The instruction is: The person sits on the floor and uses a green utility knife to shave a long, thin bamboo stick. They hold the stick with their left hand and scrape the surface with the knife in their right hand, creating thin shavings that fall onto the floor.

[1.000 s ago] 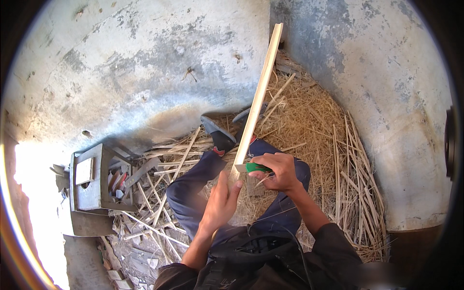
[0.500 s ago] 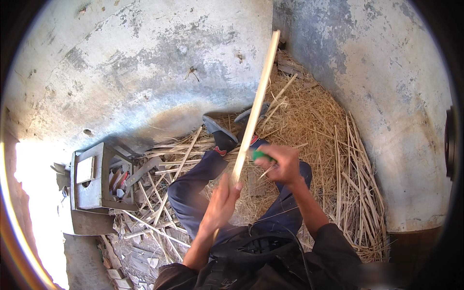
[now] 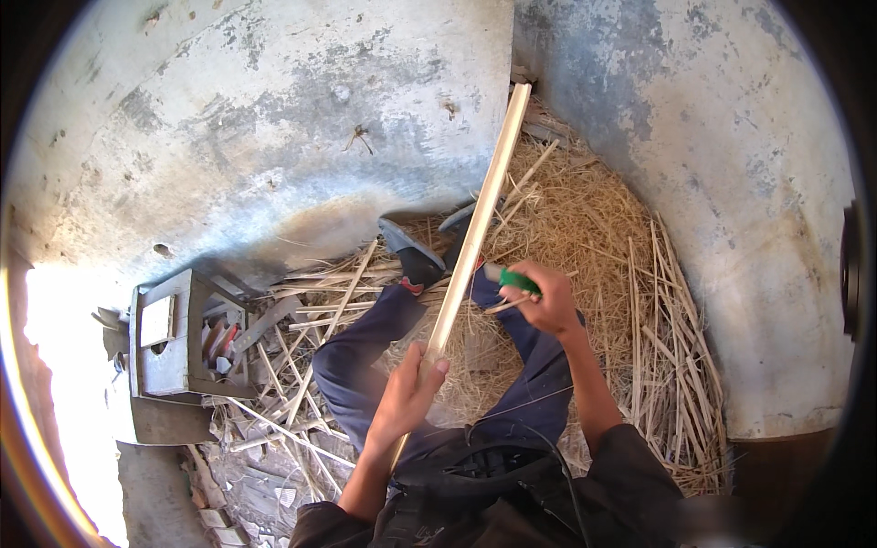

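A long pale split bamboo strip (image 3: 475, 233) slants up and away from my lap, with a shallow groove along its face. My left hand (image 3: 408, 388) is closed round its lower part, and the near end passes down beside my wrist. To the right of the strip, my right hand (image 3: 550, 300) grips a knife by its green handle (image 3: 521, 279). The short blade (image 3: 493, 272) points left toward the strip, with a small gap seen between them. A thin sliver (image 3: 508, 304) sticks out from under my right fingers; whether they hold it I cannot tell.
Shavings (image 3: 585, 205) cover the floor ahead and right, beside a pile of thin sticks (image 3: 681, 374). More sticks (image 3: 306, 365) lie crossed left of my bent legs. A grey wooden box (image 3: 174, 361) holding odds and ends stands left. A worn wall (image 3: 274, 119) curves round.
The bamboo strip's far end has dropped lower in the view. My right hand with the knife has moved a little right, away from the strip, and is less blurred.
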A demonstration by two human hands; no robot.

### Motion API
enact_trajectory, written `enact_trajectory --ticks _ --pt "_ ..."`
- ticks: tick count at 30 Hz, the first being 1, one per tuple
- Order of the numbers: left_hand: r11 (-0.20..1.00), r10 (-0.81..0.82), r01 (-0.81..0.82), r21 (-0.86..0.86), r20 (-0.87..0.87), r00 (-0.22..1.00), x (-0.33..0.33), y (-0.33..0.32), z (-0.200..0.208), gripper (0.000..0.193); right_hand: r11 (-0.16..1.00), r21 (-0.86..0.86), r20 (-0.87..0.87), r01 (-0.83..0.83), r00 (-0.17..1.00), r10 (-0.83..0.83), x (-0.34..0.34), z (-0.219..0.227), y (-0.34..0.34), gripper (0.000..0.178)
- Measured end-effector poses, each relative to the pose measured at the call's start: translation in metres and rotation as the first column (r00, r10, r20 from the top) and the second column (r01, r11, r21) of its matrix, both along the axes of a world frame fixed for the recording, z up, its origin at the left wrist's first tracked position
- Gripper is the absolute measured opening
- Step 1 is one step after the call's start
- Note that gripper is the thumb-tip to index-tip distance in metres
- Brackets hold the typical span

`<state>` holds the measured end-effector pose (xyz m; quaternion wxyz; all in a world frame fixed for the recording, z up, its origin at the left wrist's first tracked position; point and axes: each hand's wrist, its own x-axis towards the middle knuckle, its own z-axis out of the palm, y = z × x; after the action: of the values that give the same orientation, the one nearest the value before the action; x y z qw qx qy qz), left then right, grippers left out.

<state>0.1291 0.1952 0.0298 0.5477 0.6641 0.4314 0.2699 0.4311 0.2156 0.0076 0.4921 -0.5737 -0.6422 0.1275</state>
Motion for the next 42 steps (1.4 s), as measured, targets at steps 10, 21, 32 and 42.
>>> enact_trajectory --ticks 10,21,32,42 --pt "0.998 -0.019 0.017 0.057 0.036 0.999 0.007 0.004 0.002 0.021 0.974 0.108 0.118 -0.198 0.976 0.185 -0.033 0.015 -0.004 0.033" --pt "0.999 -0.054 0.053 -0.011 -0.058 0.997 0.0 -0.012 0.013 0.023 0.988 0.144 0.012 -0.047 0.999 0.045 -0.002 0.026 0.01 0.033" --pt "0.998 -0.056 0.053 -0.041 -0.089 0.994 -0.013 -0.012 0.006 0.031 0.988 0.153 0.002 -0.015 1.0 0.015 0.0 0.019 0.028 0.034" --pt "0.995 -0.098 0.095 -0.038 -0.08 0.992 -0.031 -0.022 -0.007 0.027 0.992 0.095 0.071 0.078 0.994 -0.084 0.032 0.015 0.057 0.04"
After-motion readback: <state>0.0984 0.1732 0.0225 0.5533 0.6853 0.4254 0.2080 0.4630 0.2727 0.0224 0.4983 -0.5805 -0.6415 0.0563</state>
